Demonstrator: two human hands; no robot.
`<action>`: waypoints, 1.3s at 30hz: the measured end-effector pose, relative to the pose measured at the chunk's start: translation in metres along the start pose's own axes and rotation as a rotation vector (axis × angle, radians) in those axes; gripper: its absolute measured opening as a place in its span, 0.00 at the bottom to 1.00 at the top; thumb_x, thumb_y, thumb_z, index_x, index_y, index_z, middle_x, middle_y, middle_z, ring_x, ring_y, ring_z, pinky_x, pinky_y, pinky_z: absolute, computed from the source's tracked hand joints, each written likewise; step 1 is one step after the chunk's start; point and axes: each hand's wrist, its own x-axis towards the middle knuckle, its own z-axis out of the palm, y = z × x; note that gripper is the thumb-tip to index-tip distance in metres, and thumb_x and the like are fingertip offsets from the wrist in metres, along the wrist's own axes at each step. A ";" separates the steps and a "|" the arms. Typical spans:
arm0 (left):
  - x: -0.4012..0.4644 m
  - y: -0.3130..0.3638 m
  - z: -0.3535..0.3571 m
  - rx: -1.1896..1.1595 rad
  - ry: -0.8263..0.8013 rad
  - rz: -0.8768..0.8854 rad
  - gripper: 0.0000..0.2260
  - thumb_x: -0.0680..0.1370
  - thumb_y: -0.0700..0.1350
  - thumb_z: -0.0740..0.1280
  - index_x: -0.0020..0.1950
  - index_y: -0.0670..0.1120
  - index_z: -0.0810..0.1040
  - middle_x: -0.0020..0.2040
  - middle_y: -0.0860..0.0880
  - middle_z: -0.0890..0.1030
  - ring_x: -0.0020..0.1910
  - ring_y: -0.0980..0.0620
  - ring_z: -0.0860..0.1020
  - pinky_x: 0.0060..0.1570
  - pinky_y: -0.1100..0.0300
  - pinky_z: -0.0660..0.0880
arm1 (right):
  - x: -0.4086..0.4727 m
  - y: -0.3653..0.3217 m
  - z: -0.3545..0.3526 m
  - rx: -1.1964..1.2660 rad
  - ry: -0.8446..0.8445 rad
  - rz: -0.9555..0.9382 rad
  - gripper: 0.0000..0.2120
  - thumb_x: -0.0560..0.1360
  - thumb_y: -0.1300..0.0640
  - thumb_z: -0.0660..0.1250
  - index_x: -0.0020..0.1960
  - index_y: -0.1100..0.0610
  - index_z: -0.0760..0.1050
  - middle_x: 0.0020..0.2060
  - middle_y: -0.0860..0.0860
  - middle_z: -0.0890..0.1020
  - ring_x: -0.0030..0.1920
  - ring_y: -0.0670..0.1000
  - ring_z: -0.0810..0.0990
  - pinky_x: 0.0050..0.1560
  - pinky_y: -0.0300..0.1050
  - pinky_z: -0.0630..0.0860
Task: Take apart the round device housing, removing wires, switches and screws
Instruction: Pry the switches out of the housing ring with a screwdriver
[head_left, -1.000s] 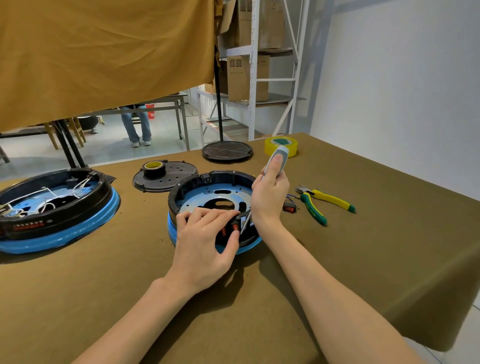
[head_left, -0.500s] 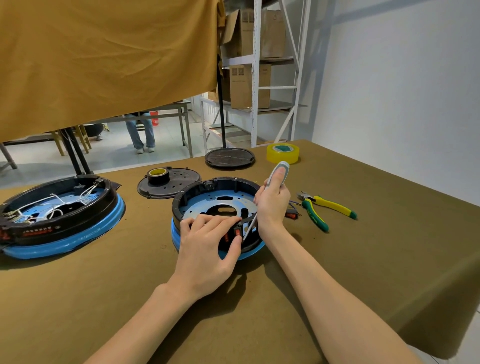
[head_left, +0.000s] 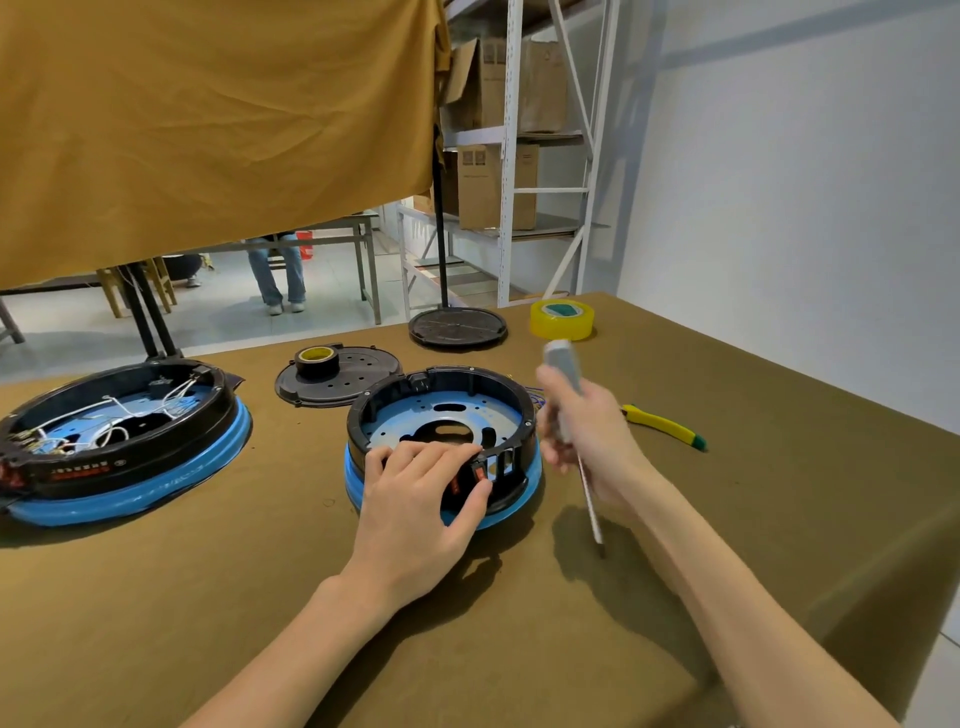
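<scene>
Left hand (head_left: 415, 499): it is being laid over the near wall of the round housing (head_left: 441, 441), fingers curled over the rim, thumb being pressed against the outer face just beside the red switch (head_left: 479, 473); the housing is being gripped and steadied.
Right hand (head_left: 592, 441): a screwdriver (head_left: 576, 431) is being gripped in a closed fist, grey handle pointing up and away, thin shaft slanting down toward the person; the tip is being held above the desk (head_left: 779, 493), off the housing, to its right. The hand is blurred.
Housing: it is sitting on the desk directly ahead, open side up, black wall on a blue base ring, blue perforated plate showing inside; no wires are being seen in it from here.
Key relation: the switches are being carried in the near wall, facing the person, under the left thumb; the screwdriver tip is lying to their right and nearer the person. The left hand is the nearer one, already in contact.
Next move, as judged: the shaft is probably being readied to go back leftward to the switch slots, with its long axis turned in toward the wall.
Further out: pliers (head_left: 665, 426) are lying behind the right hand; a second housing (head_left: 119, 441) with white wires is sitting well apart at the left; a black cover (head_left: 358, 379) and yellow tape (head_left: 561, 319) are lying beyond.
</scene>
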 end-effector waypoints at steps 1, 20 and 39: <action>0.000 0.000 0.001 0.005 0.001 -0.001 0.21 0.79 0.63 0.61 0.67 0.56 0.80 0.58 0.59 0.84 0.60 0.57 0.77 0.62 0.58 0.62 | -0.007 0.002 0.001 -0.122 -0.096 -0.009 0.15 0.81 0.45 0.67 0.45 0.57 0.72 0.28 0.46 0.75 0.22 0.46 0.71 0.21 0.38 0.66; -0.001 -0.005 0.004 0.172 -0.012 0.083 0.21 0.75 0.61 0.71 0.60 0.48 0.82 0.54 0.51 0.86 0.54 0.48 0.81 0.60 0.53 0.69 | -0.044 0.012 0.035 -0.845 -0.078 -0.311 0.07 0.73 0.51 0.72 0.45 0.55 0.82 0.35 0.49 0.80 0.35 0.47 0.79 0.32 0.43 0.78; -0.001 -0.001 0.003 0.078 0.003 0.053 0.20 0.76 0.59 0.73 0.65 0.52 0.81 0.56 0.56 0.85 0.56 0.54 0.79 0.61 0.56 0.67 | 0.021 0.055 -0.060 -1.103 0.155 -0.027 0.08 0.72 0.55 0.75 0.50 0.51 0.80 0.44 0.52 0.83 0.45 0.55 0.82 0.46 0.53 0.82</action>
